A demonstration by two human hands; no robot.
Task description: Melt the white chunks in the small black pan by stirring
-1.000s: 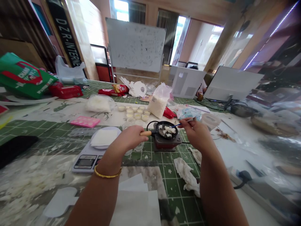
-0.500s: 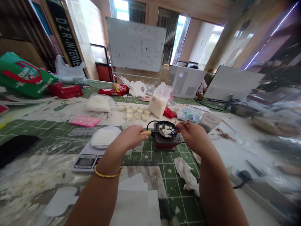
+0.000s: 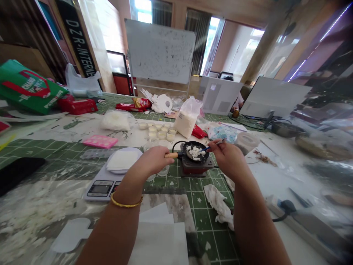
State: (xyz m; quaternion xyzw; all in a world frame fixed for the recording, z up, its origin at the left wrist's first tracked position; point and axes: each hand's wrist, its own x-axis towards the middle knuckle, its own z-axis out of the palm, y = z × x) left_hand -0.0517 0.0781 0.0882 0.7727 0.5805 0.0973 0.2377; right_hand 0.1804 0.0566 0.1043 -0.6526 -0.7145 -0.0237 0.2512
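Over on the left sits the scale (image 3: 100,188), then the left hand (image 3: 153,161) curls closed around the wooden handle (image 3: 171,155), the black pan (image 3: 206,156) of white lumps (image 3: 195,152) rests atop the little stove (image 3: 193,170) on the desk (image 3: 199,216), and the right hand (image 3: 227,156) pinches a thin blue stick (image 3: 204,149), tip at the lumps!

Gold bangle (image 3: 126,205) (slim); bare forearms (image 3: 255,213)

The pan (image 3: 205,157) sits on the stove (image 3: 194,170), right of the scale (image 3: 106,179).
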